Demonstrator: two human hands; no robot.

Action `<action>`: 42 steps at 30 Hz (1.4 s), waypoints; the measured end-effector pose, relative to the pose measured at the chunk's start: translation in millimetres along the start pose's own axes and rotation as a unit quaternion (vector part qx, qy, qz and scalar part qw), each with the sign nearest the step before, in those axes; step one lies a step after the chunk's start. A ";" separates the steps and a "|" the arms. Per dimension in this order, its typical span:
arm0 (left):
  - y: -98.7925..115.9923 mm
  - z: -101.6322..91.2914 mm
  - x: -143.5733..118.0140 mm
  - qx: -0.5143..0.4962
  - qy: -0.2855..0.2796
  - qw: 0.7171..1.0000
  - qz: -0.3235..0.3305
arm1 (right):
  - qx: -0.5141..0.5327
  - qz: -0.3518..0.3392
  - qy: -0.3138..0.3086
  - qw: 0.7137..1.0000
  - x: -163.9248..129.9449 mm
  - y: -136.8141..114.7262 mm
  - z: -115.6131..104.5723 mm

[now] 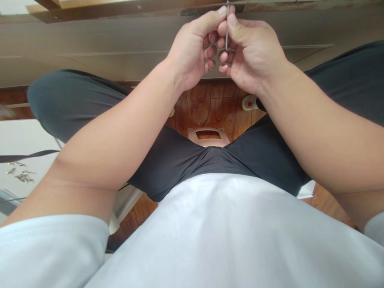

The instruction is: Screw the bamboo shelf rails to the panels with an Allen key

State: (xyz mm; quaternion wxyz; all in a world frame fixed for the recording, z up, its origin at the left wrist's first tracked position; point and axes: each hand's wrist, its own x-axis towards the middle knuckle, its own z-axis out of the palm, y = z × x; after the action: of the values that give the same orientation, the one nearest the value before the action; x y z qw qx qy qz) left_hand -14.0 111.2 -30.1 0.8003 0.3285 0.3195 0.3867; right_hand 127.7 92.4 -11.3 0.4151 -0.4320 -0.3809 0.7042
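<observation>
Wearing: a white shirt (222, 224) is being worn closest to the viewpoint, its front being spread broadly across the lower part of the view.
Black trousers (180, 164): they are being worn below it, their legs being parted widely to either side.
Pale stool (210, 141): its slotted edge is being exposed between the trouser legs.
White surface (18, 136): several small metal fasteners (24, 177) are being supported on it at the far left, near a dark strap (30, 155).
Left hand (192, 52): the upper part of a thin metal rod (227, 36) is being pinched at the thumb and forefinger, the other fingers being loosely curled.
Right hand (255, 54): the same rod is being gripped lower down, pressed by the thumb against the curled fingers.
Rod position: it is being held between both hands, lengthwise in the view; whether its top is being touched to anything cannot be told.
Wooden edge (126, 14): it is being seen behind the hands, above a pale panel (120, 66).
Wooden floor (198, 106): a light slipper (248, 103) with a red mark is being supported there, partly hidden.
</observation>
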 end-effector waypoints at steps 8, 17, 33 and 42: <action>-1.4 -0.8 -2.1 0.001 -0.008 1.000 0.001 | 0.007 0.001 0.003 1.000 -0.9 -0.5 0.7; -2.4 -3.8 -3.3 0.034 -0.024 0.999 0.016 | 0.019 -0.032 0.049 0.998 0.1 5.6 2.7; -11.8 18.0 -13.2 0.003 0.099 0.994 -0.047 | -0.043 -0.099 0.106 0.988 5.2 11.7 -1.8; -26.8 39.4 -32.7 -0.021 0.131 0.990 -0.055 | -0.072 -0.152 0.127 0.978 -0.5 7.8 5.2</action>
State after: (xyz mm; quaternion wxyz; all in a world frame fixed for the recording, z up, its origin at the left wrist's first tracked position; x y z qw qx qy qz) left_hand 11.0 60.1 -19.6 0.7781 0.2404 0.4311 0.3884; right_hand 121.0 88.2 -16.4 0.5296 -0.4840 -0.4363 0.5430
